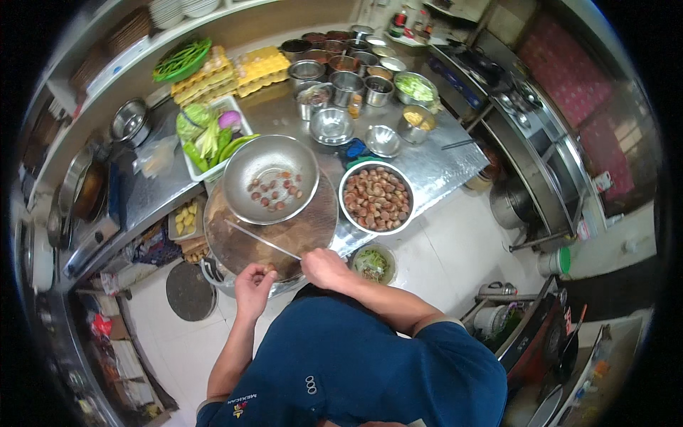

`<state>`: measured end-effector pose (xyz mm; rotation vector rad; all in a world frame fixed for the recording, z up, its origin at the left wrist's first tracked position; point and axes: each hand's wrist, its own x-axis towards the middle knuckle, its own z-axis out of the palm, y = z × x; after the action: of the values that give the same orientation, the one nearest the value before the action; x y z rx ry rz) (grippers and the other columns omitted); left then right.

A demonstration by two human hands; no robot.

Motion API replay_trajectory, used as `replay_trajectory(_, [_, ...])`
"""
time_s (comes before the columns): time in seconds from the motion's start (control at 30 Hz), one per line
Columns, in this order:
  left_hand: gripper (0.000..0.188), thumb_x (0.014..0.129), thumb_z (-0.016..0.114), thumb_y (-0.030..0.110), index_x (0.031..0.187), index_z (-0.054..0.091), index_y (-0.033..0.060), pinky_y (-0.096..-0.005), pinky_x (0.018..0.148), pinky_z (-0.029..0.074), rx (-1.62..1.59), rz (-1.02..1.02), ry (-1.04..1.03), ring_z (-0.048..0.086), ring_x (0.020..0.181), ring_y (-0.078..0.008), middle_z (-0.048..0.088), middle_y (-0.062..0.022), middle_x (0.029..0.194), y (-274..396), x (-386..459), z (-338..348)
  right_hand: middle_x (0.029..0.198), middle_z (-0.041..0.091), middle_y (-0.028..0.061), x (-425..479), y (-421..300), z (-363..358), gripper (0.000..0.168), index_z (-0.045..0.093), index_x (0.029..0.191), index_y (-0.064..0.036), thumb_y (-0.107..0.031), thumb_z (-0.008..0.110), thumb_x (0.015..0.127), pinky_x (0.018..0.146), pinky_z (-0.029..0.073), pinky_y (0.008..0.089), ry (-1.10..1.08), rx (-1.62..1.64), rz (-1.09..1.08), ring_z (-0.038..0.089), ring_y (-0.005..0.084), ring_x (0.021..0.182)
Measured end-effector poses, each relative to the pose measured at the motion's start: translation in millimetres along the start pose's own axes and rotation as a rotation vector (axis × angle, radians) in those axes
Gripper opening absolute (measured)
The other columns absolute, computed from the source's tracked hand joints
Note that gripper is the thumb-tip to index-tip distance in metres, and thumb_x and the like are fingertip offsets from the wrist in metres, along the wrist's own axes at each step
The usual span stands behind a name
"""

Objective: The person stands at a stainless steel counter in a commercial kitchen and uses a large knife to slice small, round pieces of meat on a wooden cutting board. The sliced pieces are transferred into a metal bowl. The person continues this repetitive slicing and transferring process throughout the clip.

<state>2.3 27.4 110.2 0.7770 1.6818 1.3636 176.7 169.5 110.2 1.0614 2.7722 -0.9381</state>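
My left hand (257,283) pinches a small brown piece of food (268,268) at the near edge of a round wooden chopping block (240,240). My right hand (323,268) is closed around the near end of a thin, pale stick or skewer (261,238), which points away to the left over the block. A perforated metal colander (240,184) rests on the block's far part, with several reddish-brown round pieces (275,193) inside. To its right stands a white-rimmed bowl (411,200) full of similar brown pieces (376,197).
A white tray of vegetables (245,124) lies beyond the colander, on the left. Metal pots (347,88) and two shallow metal bowls (383,141) crowd the steel table (448,160). A container of green scraps (373,264) sits below the table's near edge.
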Motion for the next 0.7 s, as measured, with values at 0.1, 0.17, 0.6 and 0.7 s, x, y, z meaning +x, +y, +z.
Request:
replay_trajectory(0.1, [0.012,0.092,0.07,0.008,0.1,0.067,-0.0012,-0.0235,0.059,0.046,0.027,0.208,-0.214,0.057,0.072,-0.0062,0.067,-0.0018,0.084,59.6,20.7,59.9,0.085,0.071,0.0263,0.2,1.1,7.2,0.021,0.072,0.082,0.0,-0.016,0.059,0.083,0.075,0.056,0.0524,0.026,0.06,0.038,0.07,0.0441,0.082])
replay_trajectory(0.17, [0.018,0.092,0.07,0.009,0.107,0.065,-0.0011,-0.0228,0.058,0.045,0.09,0.203,-0.375,0.056,0.07,-0.0062,0.068,-0.0018,0.088,74.4,55.5,100.2,0.085,0.071,0.0261,0.8,7.7,13.9,0.021,0.072,0.08,0.0,-0.016,0.059,0.082,0.076,0.056,0.0523,0.047,0.098,0.024,0.07,0.0434,0.083])
replay_trajectory(0.6, [0.032,0.09,0.055,-0.008,0.121,0.054,-0.0031,-0.0424,0.105,0.052,-0.839,-0.366,-0.406,0.063,0.106,-0.0307,0.062,-0.0201,0.118,57.2,34.0,63.5,0.083,0.07,0.0217,-0.7,12.8,3.8,0.016,0.069,0.085,-0.003,-0.017,0.063,0.08,0.071,0.055,0.0517,0.119,0.17,-0.079,0.069,0.0417,0.08])
replay_trajectory(0.7, [0.028,0.094,0.056,-0.007,0.121,0.055,-0.0014,-0.0355,0.093,0.056,-0.701,-0.243,-0.227,0.066,0.099,-0.0255,0.064,-0.0179,0.118,46.1,9.8,27.2,0.083,0.07,0.0272,4.7,13.2,0.1,0.026,0.071,0.077,0.002,-0.019,0.059,0.086,0.076,0.055,0.0542,-0.02,0.1,-0.055,0.069,0.0463,0.08])
